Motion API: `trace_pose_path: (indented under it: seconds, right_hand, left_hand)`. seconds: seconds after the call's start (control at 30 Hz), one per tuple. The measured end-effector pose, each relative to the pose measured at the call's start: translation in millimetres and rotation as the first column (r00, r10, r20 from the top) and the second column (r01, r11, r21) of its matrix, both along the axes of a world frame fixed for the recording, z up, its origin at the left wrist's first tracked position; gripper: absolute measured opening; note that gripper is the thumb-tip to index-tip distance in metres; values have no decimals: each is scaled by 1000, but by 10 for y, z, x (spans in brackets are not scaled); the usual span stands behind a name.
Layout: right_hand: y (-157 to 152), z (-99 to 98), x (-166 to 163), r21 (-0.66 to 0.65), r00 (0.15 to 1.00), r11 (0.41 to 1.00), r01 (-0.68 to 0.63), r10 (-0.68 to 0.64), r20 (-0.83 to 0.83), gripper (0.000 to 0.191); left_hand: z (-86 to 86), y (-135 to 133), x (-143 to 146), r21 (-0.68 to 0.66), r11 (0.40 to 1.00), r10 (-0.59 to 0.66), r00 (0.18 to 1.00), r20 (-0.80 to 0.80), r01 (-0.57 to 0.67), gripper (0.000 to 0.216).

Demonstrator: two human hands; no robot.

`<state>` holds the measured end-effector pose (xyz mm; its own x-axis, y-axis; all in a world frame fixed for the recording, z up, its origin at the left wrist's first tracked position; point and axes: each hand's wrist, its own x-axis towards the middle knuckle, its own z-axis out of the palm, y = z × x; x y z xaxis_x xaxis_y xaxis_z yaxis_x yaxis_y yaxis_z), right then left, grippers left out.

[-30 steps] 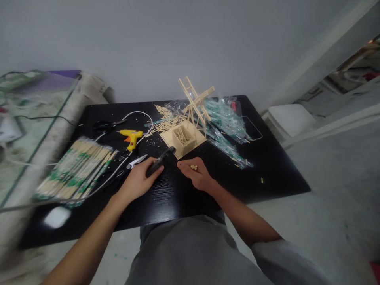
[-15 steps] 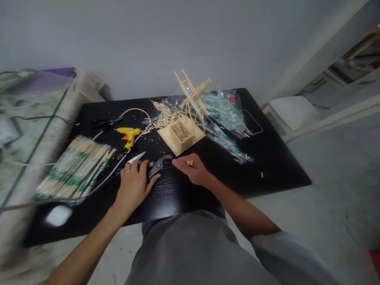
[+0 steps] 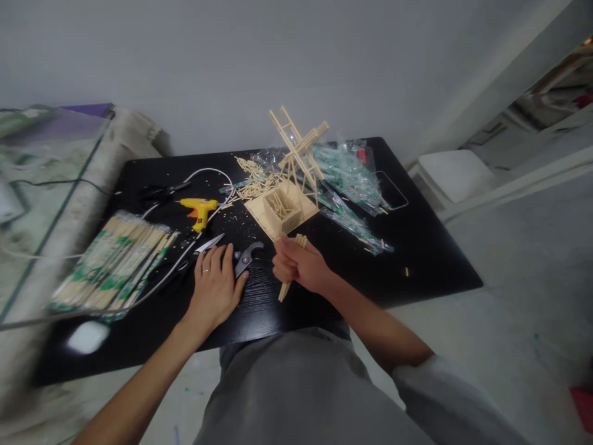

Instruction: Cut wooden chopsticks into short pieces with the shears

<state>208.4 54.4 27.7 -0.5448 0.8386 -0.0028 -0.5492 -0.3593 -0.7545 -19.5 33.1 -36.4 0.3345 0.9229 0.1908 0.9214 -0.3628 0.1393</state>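
Sticks and cutter on a work surface. The bundle of sticks (image 3: 285, 290) is in the right hand (image 3: 303, 262), in front of the wooden model (image 3: 262, 216); its grip is clamped around the bundle's middle, with ends projecting above and below. The left hand (image 3: 215, 284) lies palm down, fingers extended and slightly apart, over the handles of the cutter (image 3: 243, 262); its grip is not closed around them. The sticks should prove light, stiff and fairly dry to the touch; loose members may slide past one another, and a single one could snap if bent. The middle is the sound place to hold. The cutter is probably heavier toward its metal head and best taken by the handles.

The black surface (image 3: 407, 247) also bears scissors (image 3: 210, 243), a yellow glue gun (image 3: 199, 212), wrapped chopsticks (image 3: 115, 259), a heap of short cut pieces (image 3: 259, 182) and crumpled wrappers (image 3: 349, 176). Behind rises a plain grey wall (image 3: 231, 62); at right, beyond the surface, stands a white stool (image 3: 456, 176).
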Motion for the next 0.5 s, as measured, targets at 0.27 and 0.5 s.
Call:
trace_pose_path:
  seconds: [0.27, 0.5]
  right_hand:
    - [12, 14, -34, 68, 999, 997, -29, 26, 38, 53]
    - [-53, 146, 34, 260, 973, 961, -95, 36, 226, 50]
  left_hand:
    - [433, -113, 180, -146, 967, -111, 857, 503, 211, 40]
    - [474, -182, 536, -429, 817, 162, 560, 813, 385, 19]
